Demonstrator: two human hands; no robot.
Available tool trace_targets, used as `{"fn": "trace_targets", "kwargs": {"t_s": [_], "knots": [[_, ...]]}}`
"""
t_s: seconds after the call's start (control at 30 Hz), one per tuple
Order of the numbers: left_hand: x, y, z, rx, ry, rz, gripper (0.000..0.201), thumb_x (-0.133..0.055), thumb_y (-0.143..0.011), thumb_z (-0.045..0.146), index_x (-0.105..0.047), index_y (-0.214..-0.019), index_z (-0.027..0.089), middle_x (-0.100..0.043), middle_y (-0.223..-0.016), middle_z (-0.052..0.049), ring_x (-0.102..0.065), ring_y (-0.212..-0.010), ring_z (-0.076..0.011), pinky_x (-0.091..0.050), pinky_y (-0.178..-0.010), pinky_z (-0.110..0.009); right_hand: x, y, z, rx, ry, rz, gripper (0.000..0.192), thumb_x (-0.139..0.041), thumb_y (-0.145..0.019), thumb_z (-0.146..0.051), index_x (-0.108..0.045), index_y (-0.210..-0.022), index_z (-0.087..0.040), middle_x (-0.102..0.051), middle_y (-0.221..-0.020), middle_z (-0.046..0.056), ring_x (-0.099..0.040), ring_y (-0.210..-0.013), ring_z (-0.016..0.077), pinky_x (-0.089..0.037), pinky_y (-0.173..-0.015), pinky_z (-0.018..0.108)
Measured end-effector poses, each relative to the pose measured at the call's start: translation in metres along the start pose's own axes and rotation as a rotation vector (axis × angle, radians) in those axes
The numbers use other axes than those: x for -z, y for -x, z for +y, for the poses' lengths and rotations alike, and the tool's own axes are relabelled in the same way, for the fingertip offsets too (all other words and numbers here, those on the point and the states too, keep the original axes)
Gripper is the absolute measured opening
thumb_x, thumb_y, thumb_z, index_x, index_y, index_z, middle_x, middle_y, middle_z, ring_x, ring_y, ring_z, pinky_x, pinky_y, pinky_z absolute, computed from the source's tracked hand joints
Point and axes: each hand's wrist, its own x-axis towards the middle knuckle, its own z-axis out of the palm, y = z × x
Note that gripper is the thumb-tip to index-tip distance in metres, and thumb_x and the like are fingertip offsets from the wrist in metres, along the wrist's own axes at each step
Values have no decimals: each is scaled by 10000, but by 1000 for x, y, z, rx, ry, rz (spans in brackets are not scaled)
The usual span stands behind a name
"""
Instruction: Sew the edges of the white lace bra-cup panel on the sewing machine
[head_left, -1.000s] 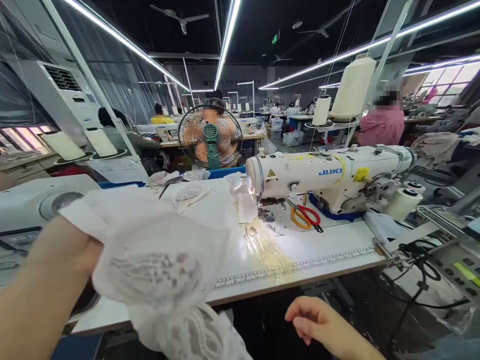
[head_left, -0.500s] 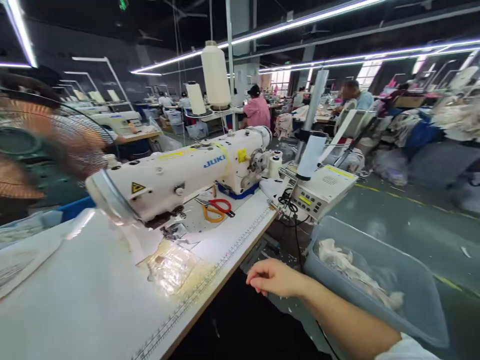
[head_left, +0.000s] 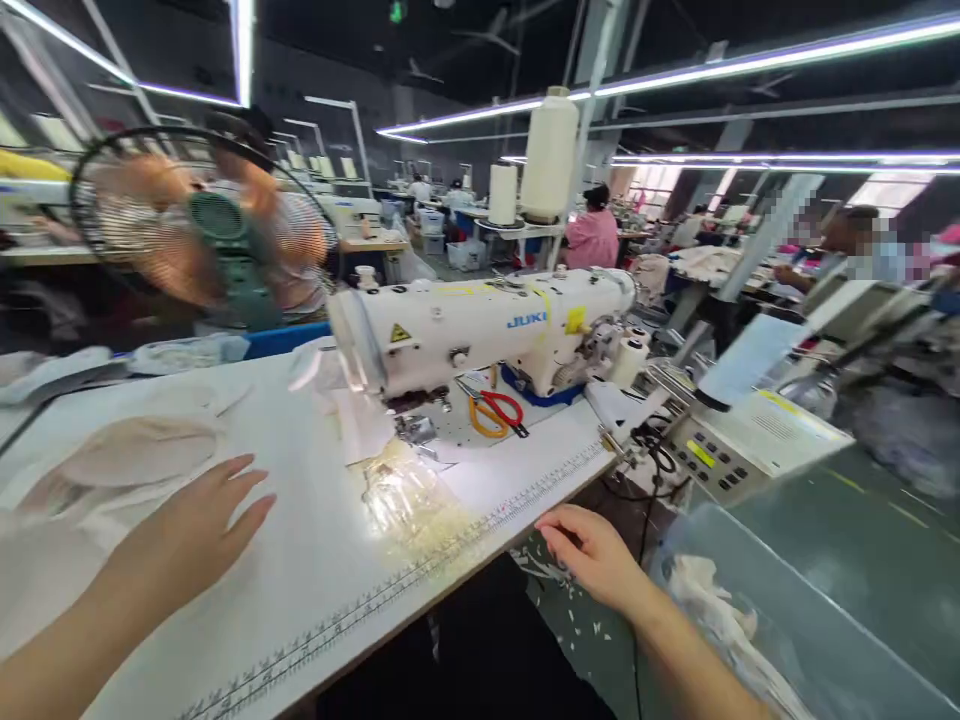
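Observation:
My left hand [head_left: 199, 530] reaches over the white table with its fingers apart and nothing in it. Just beyond it lies pale beige cloth [head_left: 142, 445], partly behind the hand and forearm. By the table's front edge, my right hand [head_left: 589, 550] has its fingers loosely curled in, and no object shows in them. Whether it touches the edge I cannot tell. A white sewing machine [head_left: 480, 335] stands across the table. On its bed, behind the clear-taped patch [head_left: 409, 500], lie red-and-orange-handled scissors or snips [head_left: 495, 412].
A printed ruler strip [head_left: 420, 570] runs along the table's front edge [head_left: 457, 580]. At the right are a control box [head_left: 750, 440] and a plastic bin [head_left: 825, 600] holding pale cloth. A fan [head_left: 217, 220] stands behind the table, and thread cones [head_left: 550, 155] rise beyond the machine.
The view has swung left, so the machine sits further right. My left hand has come into view over the table near the cloth. My right hand stays curled, now nearer the table edge.

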Motion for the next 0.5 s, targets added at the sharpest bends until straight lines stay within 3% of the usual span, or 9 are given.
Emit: {"fn": "trace_targets", "kwargs": {"t_s": [0.07, 0.2, 0.27, 0.4, 0.5], "knots": [[0, -9, 0, 54, -119, -136, 543, -269, -795, 394, -589, -1103, 81, -543, -1295, -97, -482, -1178, -256, -359, -1012, -408, -5, -7, -2, 72, 31, 6, 265, -428, -876, -310, -637, -780, -179, -602, -655, 25, -557, -616, 153, -438, -584, 245], [-7, -47, 6, 120, -90, -100, 421, -315, -817, 271, -591, -1108, 141, -563, -1278, -77, -506, -1174, -215, -402, -970, -312, -22, -30, -6, 197, 87, -2, 326, -403, -907, -350, -623, -728, -189, -598, -637, 24, -558, -583, 145, -440, -562, 230], [-18, -64, 8, 123, -76, -66, 425, -318, -832, 227, -545, -1176, 120, -542, -1295, -114, -511, -1172, -235, -415, -959, -333, -37, -39, -6, 245, 146, 3, 367, -369, -925, -355, -600, -693, -189, -595, -630, 23, -566, -587, 141, -434, -555, 222], [-46, -85, 4, 16, -62, -41, 510, -394, -835, 205, -367, -1339, 131, -466, -1366, -131, -472, -1217, -240, -392, -991, -355, -69, -47, 4, 306, 457, 102, 439, -321, -942, -374, -545, -608, -198, -548, -560, 18, -547, -532, 153, -403, -515, 256], [-58, -83, 6, -63, -73, -90, 438, -440, -838, 202, -448, -1275, 168, -546, -1272, -109, -507, -1169, -236, -390, -993, -380, -79, -40, 14, 322, 543, 135, 474, -259, -952, -413, -587, -668, -221, -588, -597, 36, -597, -576, 173, -458, -552, 278]]}}
